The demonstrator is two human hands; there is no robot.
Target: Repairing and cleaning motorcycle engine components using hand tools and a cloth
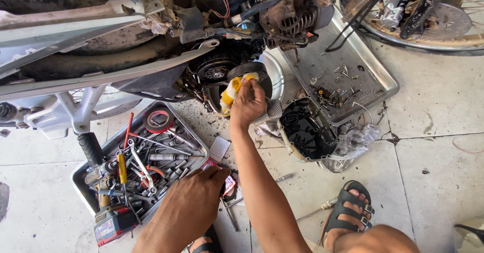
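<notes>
Two hands busy: yellow rag (pixel 231 92) gripped by right hand (pixel 247 104), pressed at engine (pixel 217 71); left hand (pixel 194 195) spread flat beside tool tray (pixel 80 180). Wiping judged underway; firmer rubbing needed.

**Metal, grease and worn tile**

The yellow cloth (pixel 231 92) in the right hand (pixel 248 104) looks soft and stained dark. The round black part (pixel 252 71) it presses on has a dull, greasy finish. The engine cover (pixel 307 130) is cast metal, black and oily inside, resting on crumpled grey rags (pixel 353 141). The steel tray (pixel 375 76) is brushed and matt, dusted with grime. The tool tray (pixel 85 170) holds shiny chrome sockets (pixel 161 157). The floor (pixel 433 147) is pale tile, scuffed and spotted. The left hand (pixel 189 202) rests by the tray's edge.
</notes>
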